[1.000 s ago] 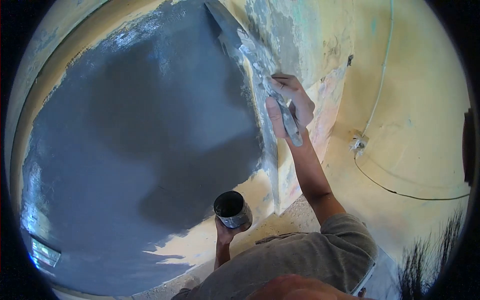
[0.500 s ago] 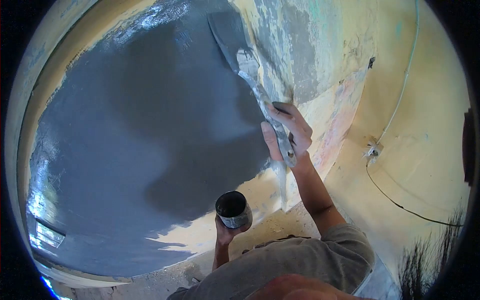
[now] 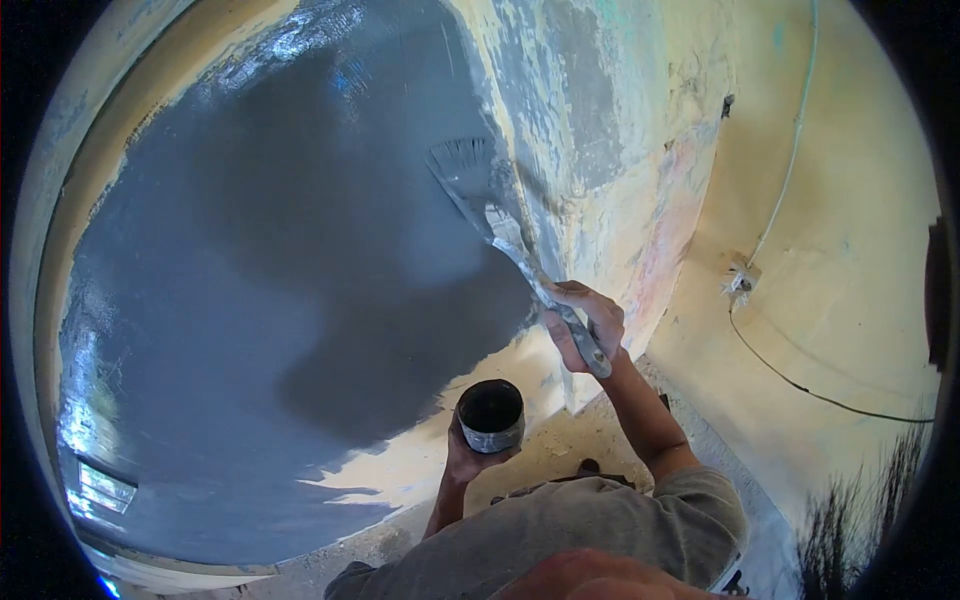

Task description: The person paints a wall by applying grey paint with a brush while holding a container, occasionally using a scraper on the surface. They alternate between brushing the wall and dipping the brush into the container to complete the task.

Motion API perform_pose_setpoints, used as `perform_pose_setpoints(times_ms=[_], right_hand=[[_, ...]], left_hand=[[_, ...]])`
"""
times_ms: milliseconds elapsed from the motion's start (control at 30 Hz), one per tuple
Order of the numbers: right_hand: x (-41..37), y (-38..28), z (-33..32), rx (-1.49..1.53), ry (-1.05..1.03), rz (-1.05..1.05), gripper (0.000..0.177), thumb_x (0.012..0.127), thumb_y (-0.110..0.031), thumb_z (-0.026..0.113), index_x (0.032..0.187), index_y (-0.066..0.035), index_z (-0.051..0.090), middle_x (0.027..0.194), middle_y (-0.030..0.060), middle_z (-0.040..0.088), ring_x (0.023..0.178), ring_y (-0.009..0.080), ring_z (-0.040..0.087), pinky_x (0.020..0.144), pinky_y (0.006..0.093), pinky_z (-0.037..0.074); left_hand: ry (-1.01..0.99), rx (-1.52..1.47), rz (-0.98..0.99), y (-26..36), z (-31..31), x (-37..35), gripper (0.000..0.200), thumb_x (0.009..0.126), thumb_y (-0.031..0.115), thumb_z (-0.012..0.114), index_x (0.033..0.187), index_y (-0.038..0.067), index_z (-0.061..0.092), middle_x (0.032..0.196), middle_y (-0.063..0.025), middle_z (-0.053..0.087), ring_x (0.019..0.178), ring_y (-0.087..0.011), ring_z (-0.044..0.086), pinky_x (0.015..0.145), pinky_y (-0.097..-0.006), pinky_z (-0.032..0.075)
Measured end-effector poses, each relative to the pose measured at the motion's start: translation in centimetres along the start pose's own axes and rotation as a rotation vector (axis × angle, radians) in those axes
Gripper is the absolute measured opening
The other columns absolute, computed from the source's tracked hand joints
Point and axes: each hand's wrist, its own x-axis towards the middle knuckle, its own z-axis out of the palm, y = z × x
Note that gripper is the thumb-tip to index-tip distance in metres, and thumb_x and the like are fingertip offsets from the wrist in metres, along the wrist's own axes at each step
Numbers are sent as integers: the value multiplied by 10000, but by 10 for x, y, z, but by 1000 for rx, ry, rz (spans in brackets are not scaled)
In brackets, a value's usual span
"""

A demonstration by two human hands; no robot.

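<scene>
My right hand [image 3: 588, 322] is closed round the handle of a wide paintbrush [image 3: 505, 232], which is smeared with grey paint. The splayed bristles press on the grey-painted wall [image 3: 330, 250], close to its right-hand corner edge. Lower down, my left hand [image 3: 468, 460] grips a small paint can [image 3: 492, 438] from beneath and the side, its mouth facing up. The can's inside is dark, so its paint level cannot be made out. Beside the can, the bottom right of the wall shows bare cream patches.
Right of the corner runs a patchy, peeling wall strip [image 3: 590, 110], then a yellow wall [image 3: 820, 290]. A cable [image 3: 792, 185] hangs down to a small fitting [image 3: 741, 282]. Dark bristly strands [image 3: 850, 520] stand at the lower right. A rough ledge or floor [image 3: 395, 540] lies below the wall.
My right hand has drawn the brush downward along the corner edge, and its bristles now fan out. The can in my left hand sits slightly further right in view.
</scene>
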Motion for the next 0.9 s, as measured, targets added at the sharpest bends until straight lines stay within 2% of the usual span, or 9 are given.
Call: perform_pose_setpoints(times_ms=[67,133,267,467,533,567,700,767,900], right_hand=[[-3,-11,-12,-35,-59,56,255,803,7,634,1050,52,587,845,202,665,666,250,668,585,301,529],[1,-20,-16,130,30,83,182,920,-75,530,1063,37,527,872,243,668,701,258,659,602,334,527],[49,-34,-20,112,128,-111,230,989,-141,430,1117,45,471,839,247,657,671,219,634,542,306,489],[119,-36,18,-151,235,-328,210,923,-29,540,1101,80,516,824,214,662,669,208,649,592,311,523],[121,-38,28,-312,214,-314,280,791,55,652,1049,24,549,753,106,626,573,188,606,559,269,502],[108,-40,28,-236,82,-128,292,761,73,657,1026,33,544,716,99,587,567,205,600,552,273,492],[60,-36,32,-307,88,-179,246,788,48,628,1015,50,534,696,103,583,542,202,589,535,282,488],[29,-42,26,-334,62,14,190,858,0,585,1028,80,565,689,146,637,572,198,641,563,286,512],[-27,-46,25,-328,25,235,153,839,36,563,987,62,537,650,122,603,542,206,631,525,287,494]], left_hand=[[-55,25,-6,-5,-6,-3,933,514,117,920,1307,40,435,1235,-118,587,1129,-232,582,969,-399,470],[-45,17,6,11,-1,-4,927,513,119,920,1302,41,440,1224,-116,593,1122,-232,585,966,-399,473],[25,-94,-123,-4,-10,-22,908,512,122,922,1285,46,453,1205,-109,604,1106,-229,593,958,-397,479],[1,61,-55,24,-11,-29,871,533,106,912,1276,50,459,1198,-98,602,1091,-218,594,949,-386,482],[-11,33,-45,16,-17,-33,867,538,103,910,1277,49,459,1196,-97,603,1088,-216,594,948,-385,481],[-18,7,-35,12,-20,-34,864,543,101,908,1279,48,458,1193,-97,604,1085,-214,595,948,-384,480],[-52,-22,-51,18,-27,-33,873,541,96,909,1285,44,455,1194,-99,604,1085,-213,594,949,-381,476],[-93,6,-65,12,-33,-31,876,539,96,909,1285,42,454,1189,-101,604,1086,-212,592,950,-379,475],[-151,-28,17,9,-43,-24,877,534,101,913,1280,43,457,1188,-100,602,1093,-212,587,956,-380,472]])
